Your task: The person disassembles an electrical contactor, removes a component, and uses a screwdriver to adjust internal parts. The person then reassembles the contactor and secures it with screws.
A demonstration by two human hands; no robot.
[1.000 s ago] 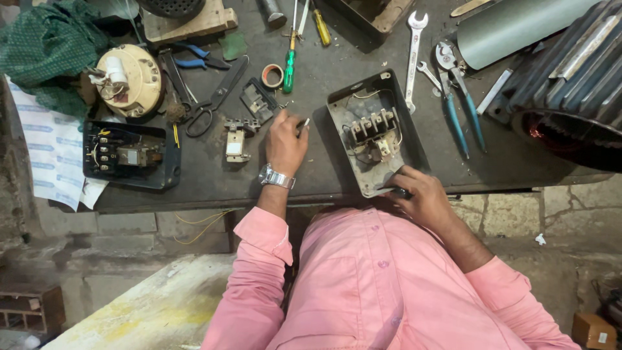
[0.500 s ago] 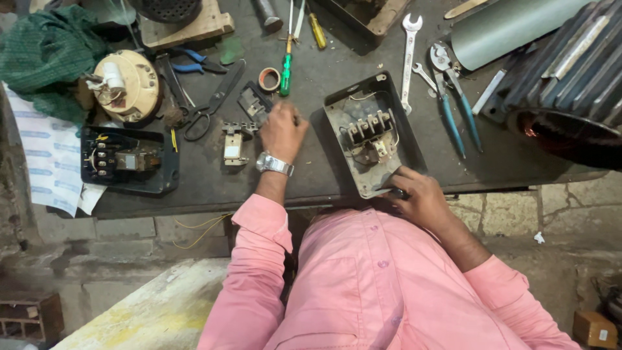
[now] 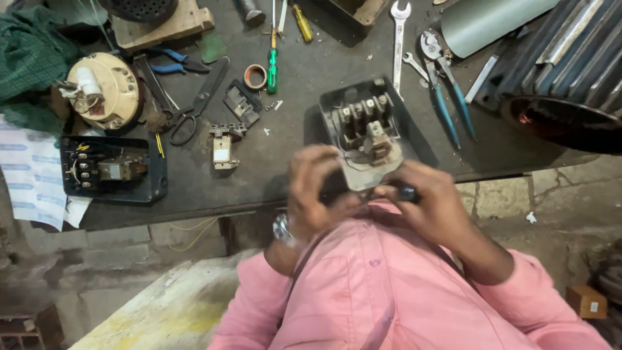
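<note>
grey switch box (image 3: 363,129) lies lengthwise away from both hands (image 3: 376,194).

On the bench lay two screwdrivers (image 3: 273,61), two spanners (image 3: 399,39), two pairs of blue-handled pliers (image 3: 447,97) and one pair of scissors (image 3: 197,104). There was one roll of tape (image 3: 255,76), and two open switch boxes (image 3: 366,133).

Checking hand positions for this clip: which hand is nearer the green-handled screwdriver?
Left. The left hand is at the near-left corner of the grey switch box, below and right of the green-handled screwdriver. The right hand is farther right, at the near edge.
</note>
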